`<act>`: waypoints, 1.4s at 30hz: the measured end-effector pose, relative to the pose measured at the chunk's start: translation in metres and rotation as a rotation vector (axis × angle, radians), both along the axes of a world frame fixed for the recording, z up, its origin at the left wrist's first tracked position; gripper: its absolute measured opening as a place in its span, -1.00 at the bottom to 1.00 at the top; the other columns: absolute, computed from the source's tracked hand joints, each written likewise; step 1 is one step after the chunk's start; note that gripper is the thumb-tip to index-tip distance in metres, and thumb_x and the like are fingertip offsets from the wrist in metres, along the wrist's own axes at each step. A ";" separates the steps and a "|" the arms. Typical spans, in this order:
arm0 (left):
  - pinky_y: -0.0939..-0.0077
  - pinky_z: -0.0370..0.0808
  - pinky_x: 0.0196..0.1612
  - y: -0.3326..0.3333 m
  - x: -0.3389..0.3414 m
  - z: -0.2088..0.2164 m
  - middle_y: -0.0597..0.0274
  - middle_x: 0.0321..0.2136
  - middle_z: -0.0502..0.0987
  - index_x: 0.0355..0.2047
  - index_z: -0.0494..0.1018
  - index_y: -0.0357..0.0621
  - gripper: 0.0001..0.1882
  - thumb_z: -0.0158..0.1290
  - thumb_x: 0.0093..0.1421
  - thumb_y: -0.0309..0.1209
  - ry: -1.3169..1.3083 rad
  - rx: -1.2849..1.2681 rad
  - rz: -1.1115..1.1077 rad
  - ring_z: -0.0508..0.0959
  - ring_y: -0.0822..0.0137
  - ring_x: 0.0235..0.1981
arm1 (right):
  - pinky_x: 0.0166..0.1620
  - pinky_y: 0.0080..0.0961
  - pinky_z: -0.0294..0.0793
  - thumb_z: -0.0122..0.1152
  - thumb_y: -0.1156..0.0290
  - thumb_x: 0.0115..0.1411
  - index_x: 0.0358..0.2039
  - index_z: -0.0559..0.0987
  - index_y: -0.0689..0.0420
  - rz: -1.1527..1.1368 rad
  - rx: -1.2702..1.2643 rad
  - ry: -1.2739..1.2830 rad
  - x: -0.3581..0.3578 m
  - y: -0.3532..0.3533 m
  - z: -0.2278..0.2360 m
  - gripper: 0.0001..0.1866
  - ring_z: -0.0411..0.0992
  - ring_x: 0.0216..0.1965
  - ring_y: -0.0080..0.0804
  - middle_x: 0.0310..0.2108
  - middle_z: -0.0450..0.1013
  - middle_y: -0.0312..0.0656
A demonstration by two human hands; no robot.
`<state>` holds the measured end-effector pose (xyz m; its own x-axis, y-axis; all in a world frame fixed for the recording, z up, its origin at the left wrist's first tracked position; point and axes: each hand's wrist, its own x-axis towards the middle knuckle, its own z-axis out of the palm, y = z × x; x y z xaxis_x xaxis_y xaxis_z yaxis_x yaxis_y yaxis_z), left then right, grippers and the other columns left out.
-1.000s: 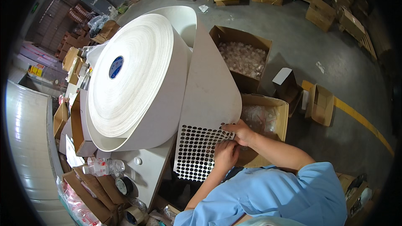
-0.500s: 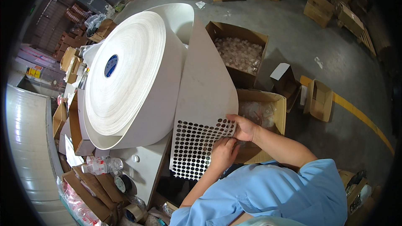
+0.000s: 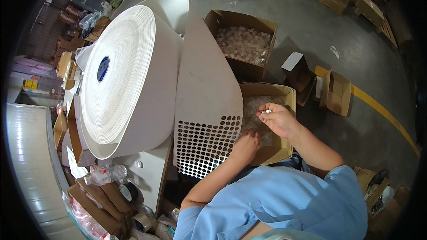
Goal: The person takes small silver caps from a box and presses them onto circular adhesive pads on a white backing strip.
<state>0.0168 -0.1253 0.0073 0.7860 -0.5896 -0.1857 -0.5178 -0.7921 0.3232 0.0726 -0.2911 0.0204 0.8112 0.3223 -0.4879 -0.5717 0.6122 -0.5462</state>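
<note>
In my right hand (image 3: 281, 120) several small white round pieces (image 3: 267, 111) are pinched between thumb and fingers. It is above an open cardboard box (image 3: 284, 146) of clear plastic pieces (image 3: 252, 105). My left hand (image 3: 247, 144) has its fingers curled at the box's left side, close to the sheet's edge; what they hold, if anything, is hidden. Left of it hangs a white sheet (image 3: 204, 93) with rows of round holes punched through its lower part. The sheet comes off a big white roll (image 3: 120, 80) with a blue label at its core.
Behind stands a carton (image 3: 240, 64) filled with small translucent pieces. Small open boxes (image 3: 336, 93) lie on the floor to the right. On the table (image 3: 153, 169) under the roll are a plastic bottle (image 3: 104, 174), a white cap (image 3: 138, 164) and a tape roll (image 3: 129, 191).
My right hand has left the sheet's edge, moving right over the box with white pieces in its fingers. My left hand has shifted right and up. More holes show in the sheet's top rows.
</note>
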 end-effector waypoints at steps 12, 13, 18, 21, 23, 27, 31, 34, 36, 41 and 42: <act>0.28 0.46 -0.21 -0.028 0.019 -0.019 -0.07 -0.37 0.53 -0.14 0.37 -0.27 -0.67 -0.01 0.10 -0.36 0.405 -0.144 -0.161 0.52 0.11 -0.24 | 0.09 -0.29 0.38 -0.38 -0.02 0.35 -0.01 0.39 0.33 0.037 0.374 0.031 -0.009 -0.027 0.018 -0.37 0.39 0.00 -0.16 0.01 0.37 0.05; 0.33 0.46 -0.20 -0.028 0.019 0.000 -0.02 -0.35 0.52 -0.16 0.36 -0.27 -0.71 -0.04 0.14 -0.38 0.496 -0.218 -0.043 0.52 0.12 -0.27 | 0.09 -0.28 0.37 -0.38 -0.03 0.35 -0.01 0.39 0.33 0.041 0.386 0.026 -0.009 -0.027 0.021 -0.37 0.38 0.01 -0.16 0.01 0.37 0.05; 0.49 0.45 -0.20 -0.017 0.008 0.011 0.18 -0.29 0.48 -0.22 0.34 -0.25 -0.80 -0.16 0.32 -0.36 1.011 -1.096 0.472 0.49 0.32 -0.31 | 0.03 -0.35 0.40 -0.34 0.01 0.36 -0.09 0.43 0.32 0.061 0.387 -0.019 -0.011 -0.027 0.024 -0.42 0.41 -0.07 -0.27 -0.10 0.42 -0.05; 0.54 0.43 -0.18 0.001 0.008 0.019 0.24 -0.29 0.45 -0.19 0.34 -0.23 -0.75 -0.19 0.35 -0.28 1.409 -1.510 0.607 0.46 0.44 -0.28 | -0.12 -0.50 0.40 -0.18 0.10 0.34 -0.18 0.45 0.27 0.105 0.253 -0.092 -0.013 -0.029 0.018 -0.56 0.41 -0.21 -0.44 -0.26 0.44 -0.19; 0.52 0.40 -0.08 0.006 0.011 0.031 0.19 -0.26 0.44 -0.13 0.34 -0.25 -0.68 -0.14 0.32 -0.22 1.409 -1.586 0.625 0.44 0.40 -0.20 | -0.23 -0.61 0.36 -0.03 0.19 0.29 -0.23 0.46 0.22 0.172 0.074 -0.142 -0.016 -0.027 0.018 -0.68 0.37 -0.32 -0.55 -0.36 0.42 -0.29; 0.54 0.40 -0.04 0.011 0.009 0.046 0.26 -0.21 0.39 -0.04 0.28 -0.20 -0.65 0.03 0.22 -0.34 1.308 -1.635 0.681 0.42 0.44 -0.17 | -0.40 -0.78 0.19 0.27 0.39 0.12 -0.30 0.47 0.16 0.312 -0.223 -0.253 -0.021 -0.012 0.041 -0.80 0.17 -0.48 -0.75 -0.52 0.27 -0.47; 0.61 0.36 -0.06 0.012 0.010 0.046 0.30 -0.18 0.33 0.11 0.09 -0.13 -0.38 0.11 0.08 -0.61 1.164 -1.494 0.601 0.37 0.50 -0.13 | -0.39 -0.79 0.19 0.25 0.45 0.10 -0.31 0.46 0.19 0.347 -0.395 -0.355 -0.023 -0.006 0.037 -0.82 0.15 -0.47 -0.77 -0.51 0.24 -0.48; 0.62 0.37 -0.09 0.009 0.006 0.040 0.26 -0.16 0.32 0.11 0.04 -0.15 -0.38 0.10 0.10 -0.59 1.003 -1.401 0.545 0.35 0.51 -0.15 | -0.39 -0.78 0.29 0.22 0.52 0.10 -0.35 0.46 0.23 0.348 -0.487 -0.390 -0.022 -0.002 0.033 -0.87 0.20 -0.48 -0.77 -0.52 0.29 -0.47; 0.61 0.37 -0.13 0.008 0.005 0.034 0.23 -0.15 0.32 0.11 0.02 -0.18 -0.38 0.10 0.11 -0.57 0.911 -1.299 0.520 0.35 0.51 -0.16 | -0.43 -0.78 0.27 0.21 0.53 0.10 -0.39 0.47 0.25 0.438 -0.553 -0.387 -0.021 -0.001 0.036 -0.90 0.19 -0.52 -0.77 -0.57 0.27 -0.48; 0.62 0.39 -0.17 0.007 0.003 0.057 0.16 -0.13 0.35 0.07 0.06 -0.21 -0.47 0.06 0.16 -0.55 0.619 -1.042 0.559 0.38 0.51 -0.18 | -0.54 -0.72 0.11 0.20 0.48 0.09 -0.49 0.48 0.21 0.319 -0.633 -0.450 -0.024 0.003 0.040 -0.90 0.12 -0.59 -0.79 -0.65 0.24 -0.51; 0.62 0.39 -0.18 0.006 0.002 0.059 0.16 -0.15 0.37 0.06 0.08 -0.22 -0.50 0.06 0.17 -0.55 0.485 -0.968 0.612 0.39 0.51 -0.20 | -0.55 -0.72 0.11 0.19 0.48 0.09 -0.50 0.47 0.21 0.304 -0.664 -0.465 -0.024 0.002 0.040 -0.89 0.13 -0.59 -0.79 -0.64 0.25 -0.50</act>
